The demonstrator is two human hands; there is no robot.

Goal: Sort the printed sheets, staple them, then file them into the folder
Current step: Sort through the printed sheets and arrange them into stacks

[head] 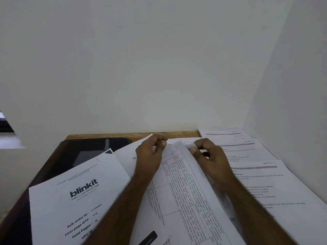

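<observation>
Beside the sheets [185,183], seemingly a dark folder [85,152]

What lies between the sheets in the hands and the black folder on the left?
The blinkit cover sheet lies over the near part of the black folder, covering it. Both hands, left hand and right hand, pinch the table-printed sheet.

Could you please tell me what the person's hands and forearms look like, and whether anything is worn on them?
Both the left hand and the right hand are bare: no gloves, rings, watch or bracelets show. The forearms are bare too, with no sleeves in view.
</observation>
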